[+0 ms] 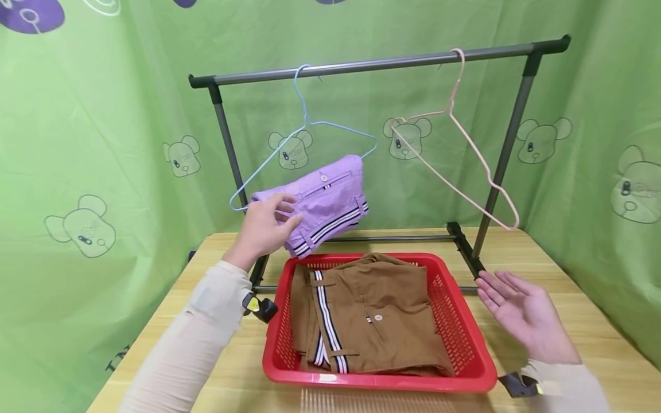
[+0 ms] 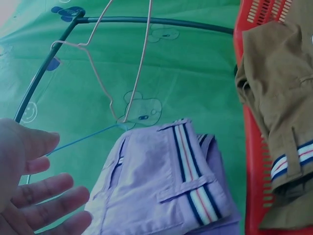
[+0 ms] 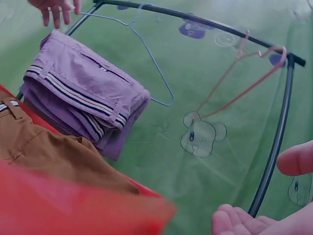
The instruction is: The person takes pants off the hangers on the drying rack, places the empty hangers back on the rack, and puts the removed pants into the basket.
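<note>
Folded purple trousers (image 1: 333, 198) with a striped waistband hang over the lower bar of a light blue hanger (image 1: 306, 117) on the rack. Just left of them is my left hand (image 1: 265, 226), its fingers loosely bent and holding nothing; the left wrist view shows a gap between thumb and fingers. My right hand (image 1: 521, 310) is off the basket's right side, palm turned up, fingers relaxed, nothing in it. Folded brown trousers (image 1: 403, 321) with a similar striped waistband lie inside the red basket (image 1: 382, 383), below the purple pair.
A pink hanger (image 1: 453, 100) without clothing hangs on the right of the rack's grey rail (image 1: 382, 65). The rack's dark foot (image 1: 465, 249) stands on the wooden table (image 1: 547, 269) behind the basket. Green printed cloth (image 1: 129, 189) surrounds the back and sides.
</note>
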The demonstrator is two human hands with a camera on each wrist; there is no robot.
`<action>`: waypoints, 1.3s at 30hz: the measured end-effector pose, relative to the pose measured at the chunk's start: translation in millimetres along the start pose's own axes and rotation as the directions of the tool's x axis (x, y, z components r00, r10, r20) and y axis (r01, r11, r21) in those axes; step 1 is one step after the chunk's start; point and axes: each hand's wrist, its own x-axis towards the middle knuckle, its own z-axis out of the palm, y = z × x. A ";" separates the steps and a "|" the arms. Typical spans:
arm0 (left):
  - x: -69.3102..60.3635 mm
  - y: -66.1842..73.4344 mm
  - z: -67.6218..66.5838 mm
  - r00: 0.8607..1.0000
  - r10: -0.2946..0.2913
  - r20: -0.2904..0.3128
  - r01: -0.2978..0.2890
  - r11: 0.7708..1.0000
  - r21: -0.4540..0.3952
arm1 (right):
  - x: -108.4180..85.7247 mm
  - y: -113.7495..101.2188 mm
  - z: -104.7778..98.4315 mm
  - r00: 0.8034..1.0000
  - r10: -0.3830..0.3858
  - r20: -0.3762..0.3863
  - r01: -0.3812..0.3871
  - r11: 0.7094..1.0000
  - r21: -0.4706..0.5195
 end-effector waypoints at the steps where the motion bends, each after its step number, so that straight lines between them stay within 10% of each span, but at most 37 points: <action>1: 0.4 -0.6 -2.0 1.000 0.002 -0.018 -0.002 1.000 0.001 | -1.0 -0.7 -2.7 1.000 0.012 0.016 -0.013 0.999 0.036; 8: 7.2 -3.9 -16.9 0.984 0.071 -0.163 -0.059 0.995 0.080 | -1.6 -0.1 -7.5 0.982 0.025 0.188 -0.003 0.993 -0.119; 17: 19.1 -2.6 -31.8 0.876 0.266 -0.401 -0.194 0.958 0.212 | 8.4 15.2 -7.1 0.934 0.041 0.354 0.105 0.917 -0.384; 27: 31.8 -5.7 -47.1 0.973 -0.019 -0.230 0.062 0.981 0.182 | 7.5 32.4 -6.0 0.970 0.041 0.241 0.128 0.757 -0.641; 35: 44.2 -12.3 -57.4 0.967 -0.206 -0.148 0.228 0.962 0.148 | 5.2 46.2 0.5 1.000 0.000 0.012 0.010 0.582 -0.813; 39: 47.0 -14.2 -58.6 0.964 -0.243 -0.109 0.258 0.953 0.161 | 4.1 51.4 3.0 0.997 -0.027 -0.068 -0.041 0.573 -0.818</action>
